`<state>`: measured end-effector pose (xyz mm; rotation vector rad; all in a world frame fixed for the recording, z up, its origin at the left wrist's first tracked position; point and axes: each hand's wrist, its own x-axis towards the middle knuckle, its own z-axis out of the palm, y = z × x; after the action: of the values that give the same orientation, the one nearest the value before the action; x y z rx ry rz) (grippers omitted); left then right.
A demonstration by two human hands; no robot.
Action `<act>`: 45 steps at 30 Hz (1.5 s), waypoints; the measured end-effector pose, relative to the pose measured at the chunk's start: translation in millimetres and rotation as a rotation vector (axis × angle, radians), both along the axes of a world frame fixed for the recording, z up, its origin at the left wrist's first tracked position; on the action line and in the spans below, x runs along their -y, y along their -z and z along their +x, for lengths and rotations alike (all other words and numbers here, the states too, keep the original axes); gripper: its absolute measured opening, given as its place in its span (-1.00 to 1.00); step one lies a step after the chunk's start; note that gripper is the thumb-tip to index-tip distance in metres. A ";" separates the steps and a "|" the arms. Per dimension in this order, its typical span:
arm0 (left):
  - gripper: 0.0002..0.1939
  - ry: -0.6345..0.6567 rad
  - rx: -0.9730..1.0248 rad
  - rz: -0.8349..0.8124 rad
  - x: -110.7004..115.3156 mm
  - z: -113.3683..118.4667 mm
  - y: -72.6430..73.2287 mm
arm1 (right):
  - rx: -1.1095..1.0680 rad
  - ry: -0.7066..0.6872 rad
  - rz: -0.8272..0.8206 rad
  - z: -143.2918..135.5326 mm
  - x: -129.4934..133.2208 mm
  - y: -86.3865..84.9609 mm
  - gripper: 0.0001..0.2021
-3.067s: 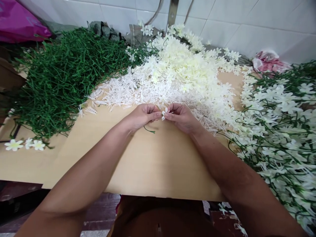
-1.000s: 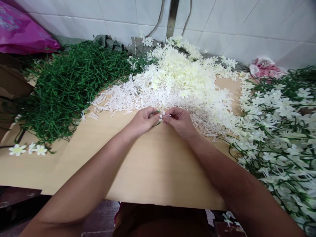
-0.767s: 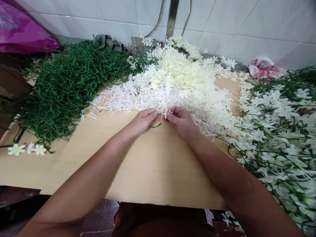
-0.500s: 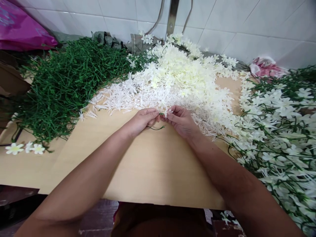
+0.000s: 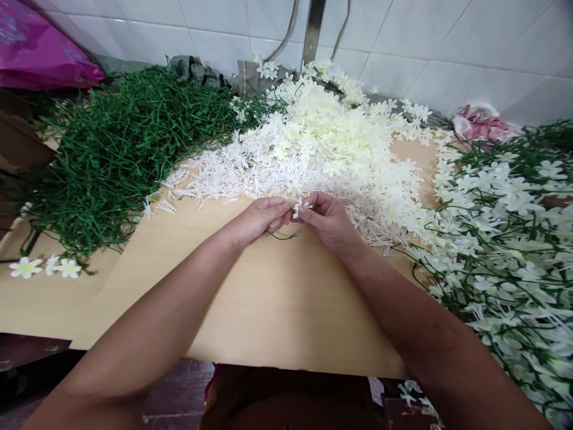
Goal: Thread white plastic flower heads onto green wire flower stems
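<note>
My left hand (image 5: 258, 218) pinches a thin green stem (image 5: 282, 237) whose loose end curls onto the wooden board (image 5: 268, 298). My right hand (image 5: 329, 221) pinches a small white flower piece (image 5: 299, 206) against the stem's tip. Both hands meet fingertip to fingertip at the near edge of a heap of white stamen pieces (image 5: 250, 173). Behind that heap lies a pile of cream petals (image 5: 331, 131).
A big pile of green stems (image 5: 116, 143) covers the left. Finished flower sprays (image 5: 505, 239) are heaped at the right. Three loose flowers (image 5: 45, 267) lie at the far left. A magenta bag (image 5: 36, 54) and a pink bag (image 5: 481, 122) sit by the tiled wall.
The hands stay together at the same spot, working the flower piece on the stem. The stem's loose end has shifted slightly under the hands. The view has shifted a little.
</note>
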<state>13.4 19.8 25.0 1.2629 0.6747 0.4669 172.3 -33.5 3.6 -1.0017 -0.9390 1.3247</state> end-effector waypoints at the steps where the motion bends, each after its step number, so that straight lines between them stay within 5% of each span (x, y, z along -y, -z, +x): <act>1: -0.49 0.005 -0.008 0.021 0.4 0.2 0.0 | 0.036 0.019 0.015 0.4 -0.1 -0.9 -0.60; 11: -0.49 -0.007 -0.031 0.100 1.1 0.2 2.6 | 0.135 0.044 0.037 4.1 3.5 -8.1 -0.63; 29: -0.46 0.180 -0.052 0.260 2.7 -1.4 1.1 | 0.178 -0.103 0.018 7.5 3.2 -5.7 -0.63; 45: -0.46 0.147 -0.015 0.331 7.7 0.8 6.0 | 0.178 -0.142 0.040 6.5 3.0 -3.2 -0.61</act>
<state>14.2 12.1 19.0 1.6172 0.5252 0.4595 178.7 -36.5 6.8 -1.0502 -1.1853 1.3436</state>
